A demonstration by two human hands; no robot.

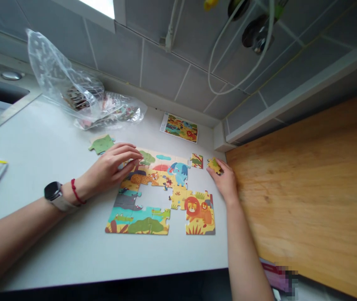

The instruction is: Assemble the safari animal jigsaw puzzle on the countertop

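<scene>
A partly joined jigsaw puzzle point(147, 225) with animals lies on the white counter, with gaps in its middle and lower right. My left hand point(115, 165) rests at the puzzle's upper left edge, its fingers stretched out over the pieces by the green tree. My right hand point(227, 179) pinches a yellow puzzle piece point(213, 165) at the counter's right side. Just left of it, a loose puzzle piece point(196, 161) with a tree lies apart from the elephant section. Behind my left hand lie green puzzle pieces point(103, 144).
A picture card point(180, 127) of the scene lies near the wall. Clear plastic bags point(87, 100) with more pieces stand at the back left, near a sink point(2, 96). A wooden surface point(306, 179) borders the right. A white cable point(211, 67) hangs above.
</scene>
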